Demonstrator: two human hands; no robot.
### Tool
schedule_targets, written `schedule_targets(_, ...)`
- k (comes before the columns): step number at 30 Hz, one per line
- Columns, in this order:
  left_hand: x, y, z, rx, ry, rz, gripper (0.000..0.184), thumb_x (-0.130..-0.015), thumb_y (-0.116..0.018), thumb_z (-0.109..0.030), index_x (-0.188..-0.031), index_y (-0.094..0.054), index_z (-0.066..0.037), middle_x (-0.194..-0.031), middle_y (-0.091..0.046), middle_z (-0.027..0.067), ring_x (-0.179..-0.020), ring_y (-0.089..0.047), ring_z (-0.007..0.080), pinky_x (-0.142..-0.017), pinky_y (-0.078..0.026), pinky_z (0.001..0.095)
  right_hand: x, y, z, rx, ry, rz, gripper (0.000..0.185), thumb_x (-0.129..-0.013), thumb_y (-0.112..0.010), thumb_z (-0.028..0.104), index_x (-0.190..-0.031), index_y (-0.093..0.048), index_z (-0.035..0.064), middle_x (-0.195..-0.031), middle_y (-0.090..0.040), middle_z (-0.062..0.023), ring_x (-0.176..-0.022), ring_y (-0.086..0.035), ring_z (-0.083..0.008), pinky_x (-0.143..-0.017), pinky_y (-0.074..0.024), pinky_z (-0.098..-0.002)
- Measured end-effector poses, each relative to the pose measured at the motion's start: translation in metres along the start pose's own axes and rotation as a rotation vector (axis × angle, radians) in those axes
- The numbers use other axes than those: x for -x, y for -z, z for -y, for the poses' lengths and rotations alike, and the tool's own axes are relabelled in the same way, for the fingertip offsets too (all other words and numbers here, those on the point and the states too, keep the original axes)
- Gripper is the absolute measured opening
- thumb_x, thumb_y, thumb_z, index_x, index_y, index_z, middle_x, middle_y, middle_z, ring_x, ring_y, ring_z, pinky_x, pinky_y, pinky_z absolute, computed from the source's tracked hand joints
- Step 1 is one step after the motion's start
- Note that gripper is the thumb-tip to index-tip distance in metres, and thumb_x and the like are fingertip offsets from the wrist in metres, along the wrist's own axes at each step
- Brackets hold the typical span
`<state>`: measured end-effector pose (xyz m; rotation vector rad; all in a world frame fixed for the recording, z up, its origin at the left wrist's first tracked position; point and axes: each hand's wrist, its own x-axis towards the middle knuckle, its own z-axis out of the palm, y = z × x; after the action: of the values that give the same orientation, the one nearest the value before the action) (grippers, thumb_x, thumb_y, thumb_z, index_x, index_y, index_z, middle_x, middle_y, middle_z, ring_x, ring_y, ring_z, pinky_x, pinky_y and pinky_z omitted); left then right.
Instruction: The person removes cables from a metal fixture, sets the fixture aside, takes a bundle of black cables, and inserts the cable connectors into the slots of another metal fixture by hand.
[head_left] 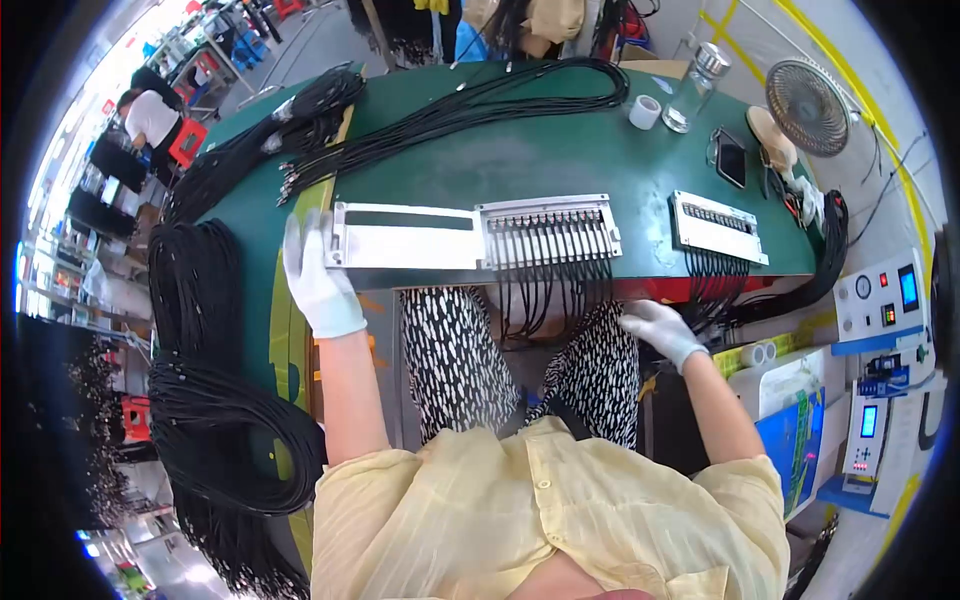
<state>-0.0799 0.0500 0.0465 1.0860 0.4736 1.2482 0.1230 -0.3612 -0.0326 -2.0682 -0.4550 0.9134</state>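
Observation:
My left hand, in a white glove, is at the left end of a flat metal lid, its fingers closed about the edge. The lid lies folded out to the left of a slotted metal fixture. Connector ends sit side by side in the fixture's slots, and their black cables hang over the table's front edge. My right hand, also gloved, is below that edge, between the two groups of hanging cables. Its fingers point left, loosely apart, with nothing visible in them.
A second metal fixture with cables stands to the right on the green table. Black cable bundles lie along the left. A glass bottle, tape roll, phone and fan are at the back right.

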Motion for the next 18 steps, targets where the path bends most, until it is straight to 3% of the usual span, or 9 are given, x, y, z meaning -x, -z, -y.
schedule_targets(1,-0.003,0.013,0.007,0.077,0.051,-0.108,0.043,-0.092,-0.059,-0.005,-0.132,-0.05,0.009,-0.139,-0.051,0.0181,-0.127,-0.05,0.0285,-0.109,-0.038,0.0382,-0.004,-0.01,-0.002,-0.017,0.012,0.048,0.07,-0.085,-0.072,0.024,-0.141,-0.043,-0.0054,-0.141,-0.05,-0.0166,-0.13,-0.049,-0.0243,-0.109,-0.0371,-0.0347)
schedule_targets(3,-0.008,0.043,0.035,-0.58,-0.083,-0.105,0.048,-0.089,-0.066,-0.009,-0.131,-0.05,0.01,-0.139,-0.052,0.0164,-0.128,-0.049,0.0268,-0.11,-0.037,0.0389,-0.039,-0.036,-0.024,-0.2,0.19,0.233,0.073,-0.08,-0.074,0.019,-0.141,-0.043,-0.004,-0.142,-0.049,-0.0137,-0.128,-0.048,-0.0219,-0.108,-0.0366,-0.0348)
schedule_targets(6,0.012,0.001,0.021,-1.0,-0.41,0.494,0.065,-0.077,-0.078,-0.022,-0.135,-0.054,-0.005,-0.143,-0.048,0.0164,-0.131,-0.047,0.0297,-0.11,-0.037,0.0402,-0.063,-0.069,0.032,-0.257,0.131,0.458,0.066,-0.085,-0.07,0.013,-0.143,-0.042,0.0005,-0.138,-0.053,-0.0108,-0.125,-0.049,-0.0185,-0.109,-0.0359,-0.0344)
schedule_targets(7,0.014,-0.013,0.022,-1.229,-0.518,0.682,0.08,-0.067,-0.083,-0.03,-0.138,-0.052,-0.013,-0.149,-0.04,0.0194,-0.14,-0.034,0.0358,-0.117,-0.025,0.0463,-0.07,-0.082,0.038,-0.37,0.201,0.505,0.062,-0.085,-0.07,0.012,-0.141,-0.045,0.0007,-0.135,-0.056,-0.0099,-0.122,-0.052,-0.0181,-0.107,-0.0382,-0.0343)
schedule_targets(11,0.016,-0.044,0.057,-1.469,-0.395,1.039,0.094,-0.068,-0.076,-0.056,-0.147,-0.041,-0.018,-0.152,-0.035,0.0179,-0.144,-0.024,0.0386,-0.119,-0.013,0.054,-0.076,-0.119,0.052,-0.805,0.379,0.607,0.048,-0.09,-0.065,0.014,-0.134,-0.052,0.0009,-0.121,-0.063,-0.0081,-0.109,-0.059,-0.0197,-0.1,-0.0445,-0.0371)
schedule_targets(13,0.013,-0.043,0.066,-1.483,-0.356,1.098,0.096,-0.069,-0.07,-0.064,-0.147,-0.041,-0.017,-0.15,-0.037,0.0173,-0.143,-0.028,0.0352,-0.118,-0.014,0.0545,-0.065,-0.113,0.057,-0.819,0.351,0.635,0.047,-0.091,-0.065,0.021,-0.132,-0.053,0.0024,-0.111,-0.065,-0.0086,-0.096,-0.062,-0.0208,-0.087,-0.0505,-0.0358)
schedule_targets(15,0.014,-0.048,0.057,-1.478,-0.351,1.119,0.098,-0.068,-0.071,-0.064,-0.147,-0.041,-0.015,-0.149,-0.039,0.017,-0.142,-0.029,0.035,-0.118,-0.015,0.0542,-0.029,-0.101,0.089,-0.957,0.163,0.603,0.031,-0.094,-0.062,0.024,-0.117,-0.057,0.004,-0.08,-0.057,-0.0014,-0.061,-0.052,-0.0137,-0.057,-0.0428,-0.0279)
schedule_targets(16,0.015,-0.046,0.057,-1.466,-0.376,1.117,0.098,-0.067,-0.072,-0.063,-0.146,-0.042,-0.014,-0.149,-0.04,0.0166,-0.141,-0.031,0.035,-0.118,-0.015,0.0541,-0.023,-0.098,0.103,-1.001,0.137,0.618,0.023,-0.097,-0.057,0.029,-0.105,-0.057,0.0065,-0.063,-0.037,0.0064,-0.046,-0.03,-0.0074,-0.047,-0.0249,-0.0244)
schedule_targets(18,0.016,-0.048,0.055,-1.499,-0.352,1.12,0.098,-0.066,-0.073,-0.061,-0.146,-0.042,-0.014,-0.149,-0.04,0.0162,-0.141,-0.031,0.0344,-0.118,-0.015,0.0538,-0.023,-0.081,0.129,-1.182,0.17,0.536,0.026,-0.103,-0.045,0.029,-0.11,-0.057,0.0065,-0.061,-0.029,0.0116,-0.047,-0.025,-0.0023,-0.047,-0.0229,-0.0224)
